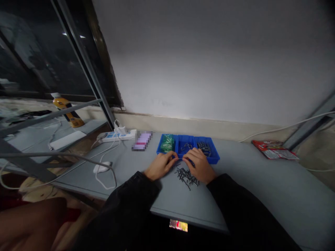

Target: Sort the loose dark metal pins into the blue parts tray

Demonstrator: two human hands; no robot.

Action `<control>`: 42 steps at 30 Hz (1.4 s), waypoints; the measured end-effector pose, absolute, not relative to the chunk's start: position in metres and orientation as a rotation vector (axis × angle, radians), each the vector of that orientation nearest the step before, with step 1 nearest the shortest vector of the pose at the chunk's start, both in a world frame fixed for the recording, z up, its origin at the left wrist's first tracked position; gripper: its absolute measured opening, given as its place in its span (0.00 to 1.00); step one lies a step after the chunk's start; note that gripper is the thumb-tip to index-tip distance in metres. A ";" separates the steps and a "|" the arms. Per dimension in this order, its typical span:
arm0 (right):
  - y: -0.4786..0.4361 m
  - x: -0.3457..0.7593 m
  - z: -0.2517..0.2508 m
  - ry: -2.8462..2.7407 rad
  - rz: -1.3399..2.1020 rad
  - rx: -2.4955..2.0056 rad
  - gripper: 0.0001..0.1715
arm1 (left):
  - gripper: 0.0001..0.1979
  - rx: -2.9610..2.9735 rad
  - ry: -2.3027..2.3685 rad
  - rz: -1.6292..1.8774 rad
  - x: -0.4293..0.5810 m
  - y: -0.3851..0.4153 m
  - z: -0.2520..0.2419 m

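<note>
Both of my hands rest on the grey table (261,184), fingertips meeting just in front of three blue bins. My left hand (160,166) has its fingers curled in a pinch. My right hand (199,166) is also pinched, on a small dark piece I cannot name. A loose pile of small black screws (186,176) lies on the table between and just below my hands. The left blue bin (167,143) holds green parts, the middle bin (186,144) a few small dark parts, the right bin (207,148) dark metal parts.
A white power strip (117,135) with cables sits at the back left, a white charger (101,168) nearer the left edge. A red packet (274,149) lies at the back right. A yellow bottle (68,112) stands on the neighbouring table. A lit phone screen (178,225) shows below the table edge.
</note>
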State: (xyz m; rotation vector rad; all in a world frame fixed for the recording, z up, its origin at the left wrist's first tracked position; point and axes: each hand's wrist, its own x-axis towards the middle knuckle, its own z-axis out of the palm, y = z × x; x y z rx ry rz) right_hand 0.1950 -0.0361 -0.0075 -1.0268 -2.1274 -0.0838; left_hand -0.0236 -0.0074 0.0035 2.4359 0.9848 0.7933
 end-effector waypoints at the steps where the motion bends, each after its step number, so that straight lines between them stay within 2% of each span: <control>1: -0.036 0.195 -0.008 -2.126 -0.087 -1.027 0.09 | 0.13 2.437 0.987 0.798 -0.023 -0.007 0.003; 7: -0.037 0.194 -0.007 -2.104 -0.114 -1.027 0.10 | 0.15 2.472 0.971 0.862 -0.022 -0.007 0.002; 16: -0.040 0.189 -0.007 -2.108 -0.084 -0.976 0.13 | 0.11 2.650 0.785 0.868 -0.019 -0.005 0.000; 21: -0.038 0.193 -0.008 -1.994 -0.021 -0.973 0.08 | 0.07 2.656 0.693 1.057 -0.010 -0.001 0.010; 25: -0.036 0.195 -0.008 -1.985 -0.049 -1.047 0.13 | 0.05 2.569 0.661 1.128 -0.004 0.004 0.015; 31: -0.032 0.196 -0.010 -1.981 -0.069 -1.106 0.08 | 0.05 2.520 0.660 1.178 0.005 0.012 0.014; 42: -0.033 0.193 -0.013 -1.996 -0.075 -1.059 0.10 | 0.07 2.500 0.793 1.150 0.000 0.002 0.001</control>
